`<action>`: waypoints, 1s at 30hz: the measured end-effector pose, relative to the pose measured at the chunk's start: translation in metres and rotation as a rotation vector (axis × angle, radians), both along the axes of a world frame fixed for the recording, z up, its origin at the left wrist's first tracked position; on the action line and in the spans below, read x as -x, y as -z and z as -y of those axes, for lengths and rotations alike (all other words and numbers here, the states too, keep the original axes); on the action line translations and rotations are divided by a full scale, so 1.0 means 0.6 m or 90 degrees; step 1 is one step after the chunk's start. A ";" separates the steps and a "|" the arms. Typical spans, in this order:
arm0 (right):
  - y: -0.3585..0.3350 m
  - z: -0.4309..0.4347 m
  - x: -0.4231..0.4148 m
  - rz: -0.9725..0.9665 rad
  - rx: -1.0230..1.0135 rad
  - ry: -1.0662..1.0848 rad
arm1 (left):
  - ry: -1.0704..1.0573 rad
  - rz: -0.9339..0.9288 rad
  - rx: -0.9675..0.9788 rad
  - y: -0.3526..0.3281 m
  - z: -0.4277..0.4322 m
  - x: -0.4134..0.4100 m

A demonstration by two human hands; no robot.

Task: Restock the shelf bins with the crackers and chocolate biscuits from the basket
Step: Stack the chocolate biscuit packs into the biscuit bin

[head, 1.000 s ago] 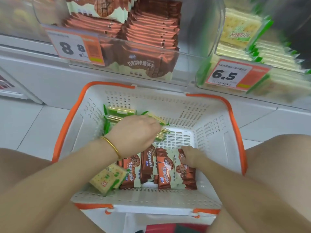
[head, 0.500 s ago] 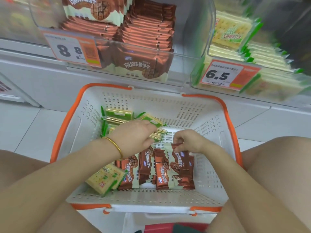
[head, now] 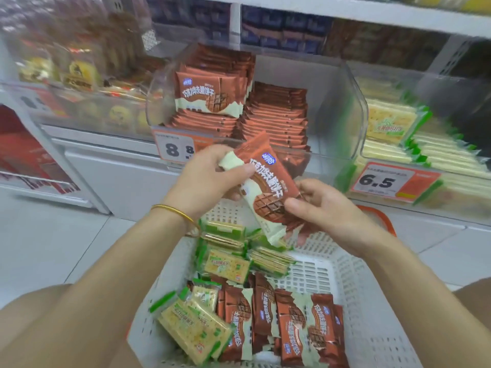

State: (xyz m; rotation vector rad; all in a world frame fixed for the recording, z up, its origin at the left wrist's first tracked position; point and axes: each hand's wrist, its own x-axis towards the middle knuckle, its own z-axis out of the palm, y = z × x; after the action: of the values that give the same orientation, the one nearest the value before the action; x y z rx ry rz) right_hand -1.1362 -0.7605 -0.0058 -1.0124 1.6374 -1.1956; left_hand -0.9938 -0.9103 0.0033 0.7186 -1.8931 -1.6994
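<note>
My left hand (head: 204,179) and my right hand (head: 329,208) together hold a brown chocolate biscuit pack (head: 268,181) tilted above the basket. The left grips its upper end; the right pinches its lower right edge, thumb on top. The pack hangs just in front of the clear chocolate biscuit bin (head: 353,107), which holds stacked brown packs (head: 273,120). The white basket (head: 372,301) below contains green-edged cracker packs (head: 225,265) and several chocolate packs (head: 292,322). The cracker bin (head: 393,123) stands to the right.
Price tags reading 8.8 (head: 172,150) and 6.5 (head: 377,181) hang on the bin fronts. Blurred snack bins (head: 79,75) fill the shelf to the left. Another shelf (head: 345,11) runs above the bins. Pale floor tiles (head: 39,248) lie left of the basket.
Both hands rose out of the basket with a chocolate biscuit pack and now hold it up near the chocolate bin. The view tilted upward toward the shelf.
</note>
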 end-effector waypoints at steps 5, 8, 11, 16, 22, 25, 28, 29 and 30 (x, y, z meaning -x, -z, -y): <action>-0.070 0.082 0.003 -0.130 0.159 0.109 | -0.147 -0.113 0.047 -0.055 0.066 0.002; -0.114 0.160 0.032 -0.171 0.197 0.138 | -0.307 -0.031 0.353 -0.034 0.095 -0.010; -0.125 0.244 0.061 -0.263 0.142 0.122 | -0.312 0.157 0.669 0.000 0.119 -0.021; -0.100 0.340 0.073 -0.356 0.022 0.079 | -0.200 0.254 0.685 0.018 0.107 -0.005; -0.065 0.377 0.065 -0.390 0.010 0.206 | -0.173 0.319 0.700 0.026 0.102 0.007; -0.059 0.384 0.066 -0.426 0.010 0.243 | -0.172 0.322 0.705 0.029 0.103 0.007; -0.060 0.381 0.065 -0.456 0.000 0.253 | -0.170 0.315 0.703 0.031 0.104 0.005; -0.060 0.376 0.066 -0.438 0.001 0.253 | -0.176 0.307 0.704 0.031 0.104 0.004; -0.063 0.369 0.066 -0.418 0.005 0.254 | -0.183 0.294 0.707 0.030 0.103 0.002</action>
State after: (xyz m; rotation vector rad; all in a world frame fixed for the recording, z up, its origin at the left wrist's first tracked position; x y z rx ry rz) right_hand -1.1759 -0.9819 0.0318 -1.1968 2.4383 -1.1858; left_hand -0.9953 -0.9721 -0.0150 0.8481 -2.4435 -0.1517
